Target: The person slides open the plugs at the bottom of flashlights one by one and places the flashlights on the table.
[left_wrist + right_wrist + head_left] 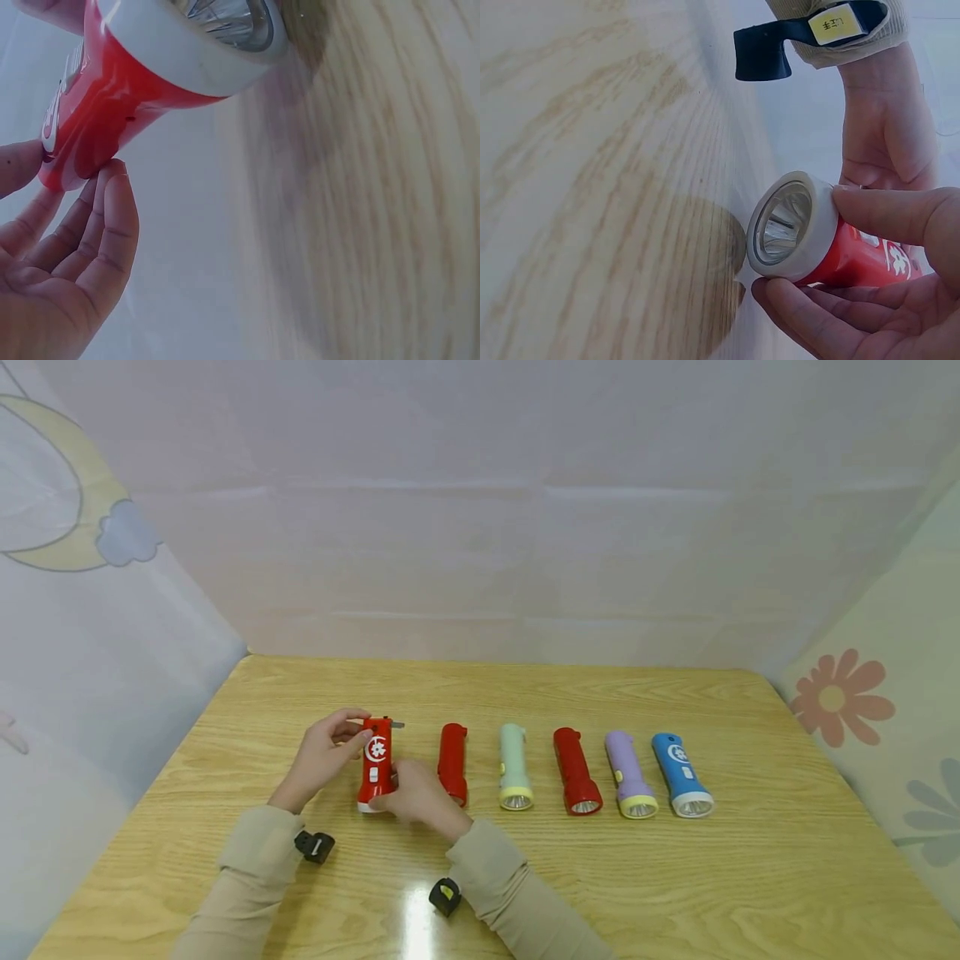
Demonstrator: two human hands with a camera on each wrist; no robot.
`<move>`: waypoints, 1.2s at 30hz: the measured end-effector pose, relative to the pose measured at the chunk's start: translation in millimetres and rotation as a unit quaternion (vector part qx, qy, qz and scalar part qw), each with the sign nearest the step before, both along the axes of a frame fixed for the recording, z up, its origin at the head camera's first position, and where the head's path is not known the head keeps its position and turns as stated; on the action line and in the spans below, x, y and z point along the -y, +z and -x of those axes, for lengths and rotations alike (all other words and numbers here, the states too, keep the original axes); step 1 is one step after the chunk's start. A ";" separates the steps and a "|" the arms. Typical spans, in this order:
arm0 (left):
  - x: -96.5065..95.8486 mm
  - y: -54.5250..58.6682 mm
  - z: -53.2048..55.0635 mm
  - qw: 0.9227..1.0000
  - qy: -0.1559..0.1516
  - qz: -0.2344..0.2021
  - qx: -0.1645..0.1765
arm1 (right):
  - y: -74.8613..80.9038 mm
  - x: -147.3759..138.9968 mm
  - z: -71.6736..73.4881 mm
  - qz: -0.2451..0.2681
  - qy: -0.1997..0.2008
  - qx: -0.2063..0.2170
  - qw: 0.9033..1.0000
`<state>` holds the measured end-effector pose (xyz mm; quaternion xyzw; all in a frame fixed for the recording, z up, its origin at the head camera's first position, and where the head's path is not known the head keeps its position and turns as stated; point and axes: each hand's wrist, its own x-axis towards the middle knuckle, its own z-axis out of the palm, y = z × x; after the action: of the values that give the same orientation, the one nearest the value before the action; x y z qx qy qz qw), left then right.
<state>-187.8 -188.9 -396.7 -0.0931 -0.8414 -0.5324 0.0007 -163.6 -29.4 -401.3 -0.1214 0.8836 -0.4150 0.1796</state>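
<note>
A red flashlight (377,756) with a white rim and a white moon-and-flower print is held between both hands at the left of the table, its lens end towards the person. My left hand (324,756) pinches its tail end between thumb and fingers. A small grey flat piece (397,724) sticks out sideways from that tail. With thumb and fingers, my right hand (420,792) grips the lens end from the right. The clear lens (785,221) faces the camera in the right wrist view. In the left wrist view the white rim (187,56) is close over the table.
To the right lie a plain red flashlight (452,758), a mint one (513,756), another red one (573,768), a purple one (627,764) and a blue one (675,764) in a row. A cloth backdrop (480,568) rises behind the wooden table (787,860).
</note>
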 end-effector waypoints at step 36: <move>-4.0 -4.3 14.0 1.000 0.008 0.007 0.020 | -2.1 -2.0 2.6 0.008 -0.003 -0.012 1.000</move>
<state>-201.8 -184.9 -401.0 -0.0759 -0.8454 -0.5285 -0.0130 -166.1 -27.4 -403.4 -0.1256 0.8827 -0.4211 0.1667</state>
